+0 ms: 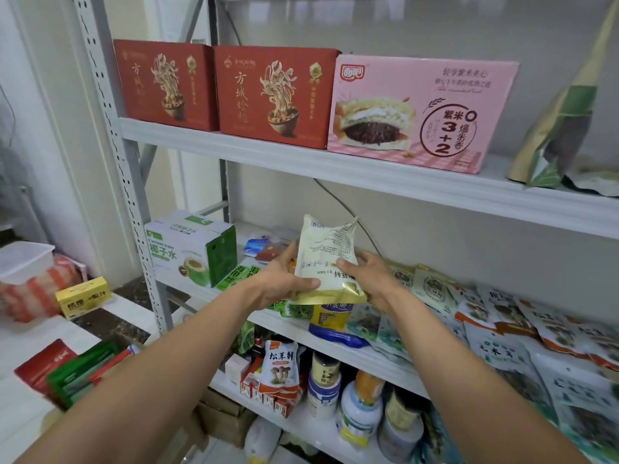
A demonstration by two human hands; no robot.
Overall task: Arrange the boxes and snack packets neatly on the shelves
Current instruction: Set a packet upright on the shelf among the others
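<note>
Far to the left of the cream and gold plastic snack packet (326, 259), and lower, a small yellow cardboard box (83, 296) lies on a white tabletop (20, 336). Up and left of the packet, a dark red cardboard box (165, 83) with a noodle picture stands on the top grey metal shelf (234, 152). A second red cardboard box (274, 95) stands just beside it. Just left of the packet, a white and green coconut water carton (191, 252) stands on the middle shelf (284, 329).

The left hand (284, 279) has its grip closed on the lower left edge of the packet, with the thumb on the printed face. The packet is held in the air above the front of the middle shelf, upright but with its print upside down. The right hand (371, 279) grasps its lower right edge in the same way.

Up and right of the packet, a pink cardboard box (418, 112) with a sandwich picture stands just beside the second red box. To the right of the packet, many flat plastic packets (502, 329) lie overlapping on the middle shelf.
</note>
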